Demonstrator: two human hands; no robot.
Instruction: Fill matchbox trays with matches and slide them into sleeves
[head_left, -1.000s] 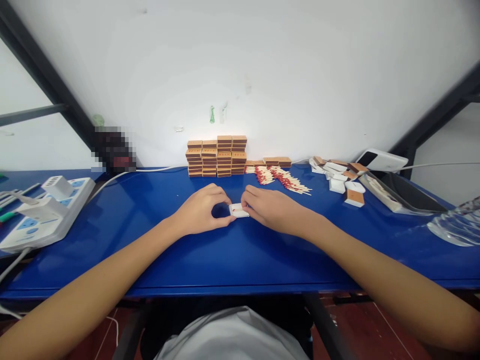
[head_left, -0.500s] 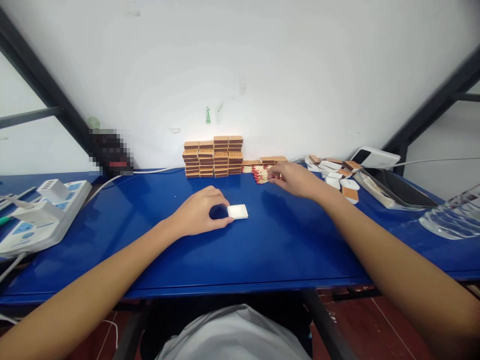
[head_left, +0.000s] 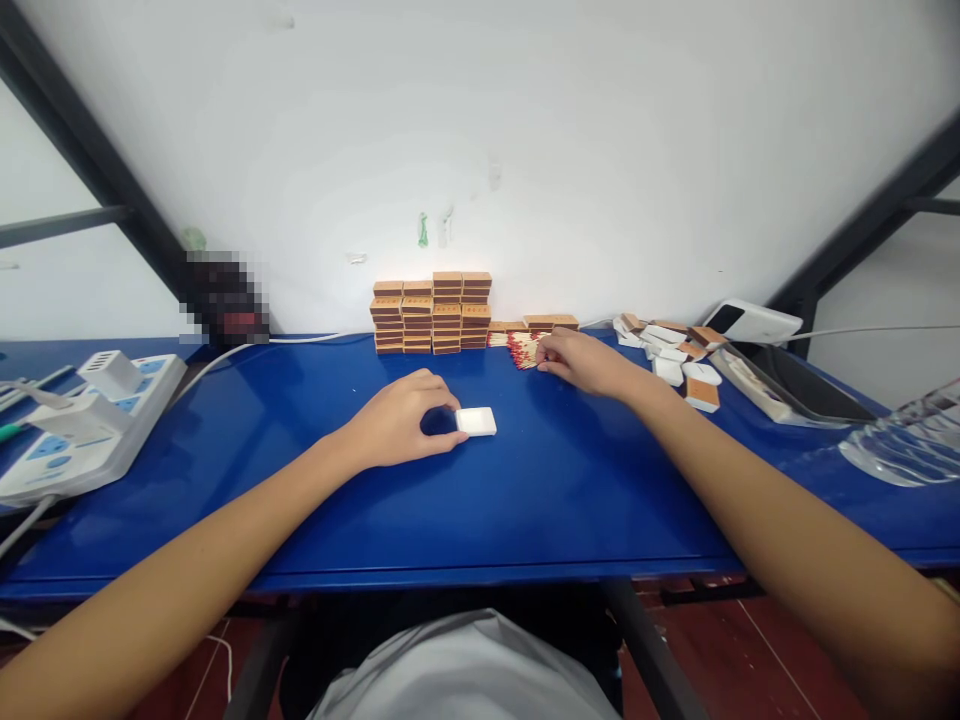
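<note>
A small white matchbox tray (head_left: 477, 421) lies on the blue table (head_left: 525, 490) in front of me. My left hand (head_left: 401, 420) curls beside it, thumb and fingertips pinching its left end. My right hand (head_left: 581, 360) is stretched out to the back, fingers closed on the pile of red-tipped matches (head_left: 525, 347); what it grips is hidden under the fingers. A stack of brown matchboxes (head_left: 433, 313) stands against the wall just left of the matches.
Loose white trays and brown sleeves (head_left: 675, 352) lie at the back right, with a phone (head_left: 754, 320) and a clear plastic tray (head_left: 802, 385) beyond. A white power strip (head_left: 82, 420) with cables sits at the left. Black frame bars cross both sides.
My right hand left the white tray and reached back to the match pile, where it now rests. The left hand has kept its hold on the tray.
</note>
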